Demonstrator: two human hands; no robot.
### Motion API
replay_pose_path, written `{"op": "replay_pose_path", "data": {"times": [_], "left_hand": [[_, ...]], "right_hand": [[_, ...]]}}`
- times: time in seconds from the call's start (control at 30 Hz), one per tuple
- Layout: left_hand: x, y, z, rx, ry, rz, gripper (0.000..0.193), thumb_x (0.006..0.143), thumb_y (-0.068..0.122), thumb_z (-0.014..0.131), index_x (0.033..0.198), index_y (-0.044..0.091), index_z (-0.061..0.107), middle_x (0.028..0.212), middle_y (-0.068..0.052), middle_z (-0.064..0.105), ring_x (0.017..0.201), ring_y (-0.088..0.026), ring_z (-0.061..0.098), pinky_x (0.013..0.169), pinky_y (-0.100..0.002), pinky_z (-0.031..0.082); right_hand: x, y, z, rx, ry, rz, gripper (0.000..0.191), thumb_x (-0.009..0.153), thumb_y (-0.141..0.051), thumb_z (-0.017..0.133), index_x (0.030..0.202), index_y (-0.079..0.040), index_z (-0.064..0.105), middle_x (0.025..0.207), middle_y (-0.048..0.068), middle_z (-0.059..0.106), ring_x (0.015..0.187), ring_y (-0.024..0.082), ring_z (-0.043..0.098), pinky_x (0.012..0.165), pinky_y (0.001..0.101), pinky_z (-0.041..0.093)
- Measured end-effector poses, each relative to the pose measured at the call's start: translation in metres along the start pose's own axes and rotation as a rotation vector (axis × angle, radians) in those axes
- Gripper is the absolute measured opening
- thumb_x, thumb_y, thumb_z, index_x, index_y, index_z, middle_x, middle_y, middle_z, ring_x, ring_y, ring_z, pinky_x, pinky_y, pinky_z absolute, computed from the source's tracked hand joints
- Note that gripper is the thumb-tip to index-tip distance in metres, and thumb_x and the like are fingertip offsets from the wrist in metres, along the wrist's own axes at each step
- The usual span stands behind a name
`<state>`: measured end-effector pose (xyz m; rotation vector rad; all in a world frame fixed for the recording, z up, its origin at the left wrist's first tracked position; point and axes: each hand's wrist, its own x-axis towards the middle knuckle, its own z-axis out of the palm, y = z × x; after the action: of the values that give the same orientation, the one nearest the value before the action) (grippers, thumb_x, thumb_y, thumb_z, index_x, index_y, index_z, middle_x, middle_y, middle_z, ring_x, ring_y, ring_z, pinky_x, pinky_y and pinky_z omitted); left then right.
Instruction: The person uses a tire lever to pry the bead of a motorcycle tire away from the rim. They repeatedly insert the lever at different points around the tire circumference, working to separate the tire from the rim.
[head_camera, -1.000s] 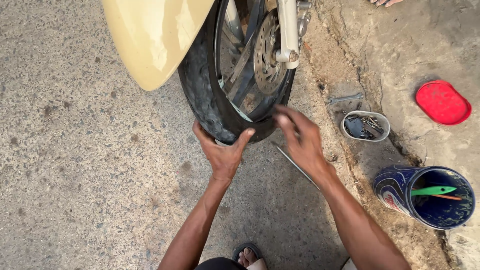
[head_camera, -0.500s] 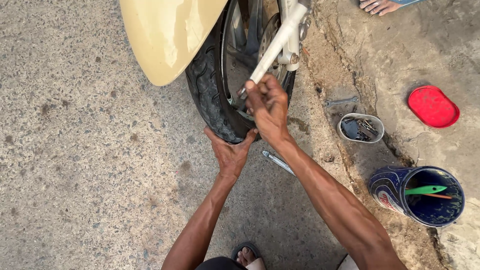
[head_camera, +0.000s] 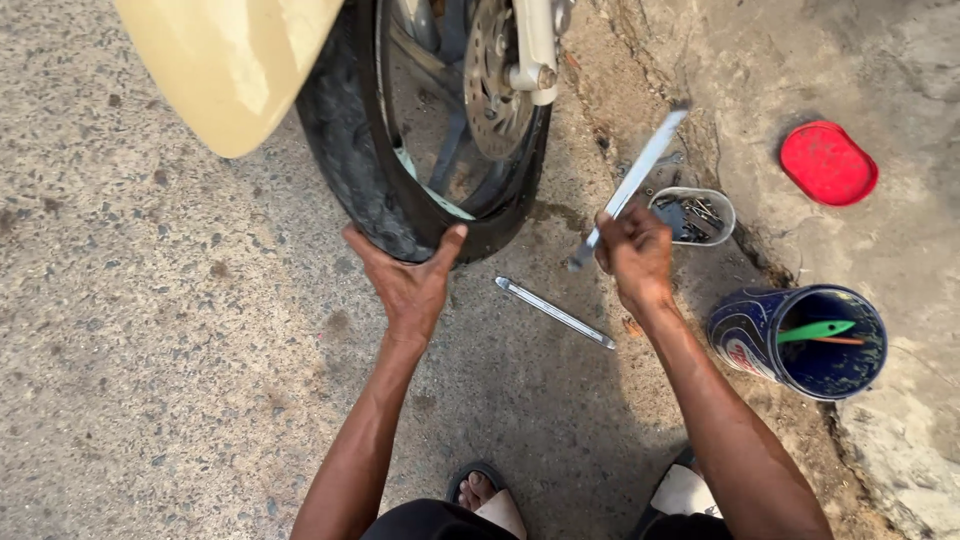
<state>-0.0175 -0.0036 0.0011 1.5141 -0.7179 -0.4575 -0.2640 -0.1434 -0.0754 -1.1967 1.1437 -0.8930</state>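
Right hand (head_camera: 634, 252) has pulled clear of the black rubber motorcycle tyre (head_camera: 350, 170), fist clenched around a flat silver tyre lever (head_camera: 632, 185). Left hand (head_camera: 408, 285) spread against the tyre; a slipping lever risks pinching it.

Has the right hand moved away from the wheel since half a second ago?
Yes. The right hand, gripping a tyre lever, has pulled back from the tyre rightward, toward the small tin of parts.
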Motion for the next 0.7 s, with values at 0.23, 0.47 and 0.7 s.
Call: {"op": "replay_pose_path", "data": {"times": [0.23, 0.47, 0.7], "left_hand": [[0.002, 0.010, -0.002, 0.022, 0.010, 0.043, 0.103, 0.083, 0.021, 0.089, 0.151, -0.001, 0.015, 0.145, -0.028, 0.039, 0.136, -0.038, 0.047, 0.113, -0.046, 0.049], [-0.010, -0.014, 0.004, 0.058, 0.017, 0.032, 0.122, 0.082, 0.035, 0.090, 0.149, -0.006, -0.003, 0.148, -0.032, 0.021, 0.138, -0.040, 0.035, 0.110, -0.048, 0.048], [-0.020, -0.028, 0.005, 0.173, -0.012, -0.131, 0.130, 0.077, 0.041, 0.089, 0.150, -0.015, -0.002, 0.146, -0.037, 0.039, 0.133, -0.043, 0.052, 0.112, -0.047, 0.047]], "right_hand": [[-0.018, 0.049, -0.038, -1.127, -0.195, -0.006, 0.013, 0.095, -0.015, 0.069, 0.101, -0.004, 0.074, 0.081, 0.019, 0.074, 0.067, 0.030, 0.070, 0.060, 0.0447, 0.056], [-0.051, -0.020, 0.053, -0.529, -0.323, -0.493, 0.033, 0.109, -0.013, 0.047, 0.139, -0.003, 0.058, 0.138, 0.024, 0.059, 0.115, 0.040, 0.068, 0.088, 0.0462, 0.062], [0.031, -0.068, 0.119, -0.643, -0.805, -0.189, 0.028, 0.102, -0.021, 0.058, 0.128, -0.013, 0.066, 0.116, 0.011, 0.073, 0.104, 0.024, 0.072, 0.092, 0.0383, 0.060]]}}
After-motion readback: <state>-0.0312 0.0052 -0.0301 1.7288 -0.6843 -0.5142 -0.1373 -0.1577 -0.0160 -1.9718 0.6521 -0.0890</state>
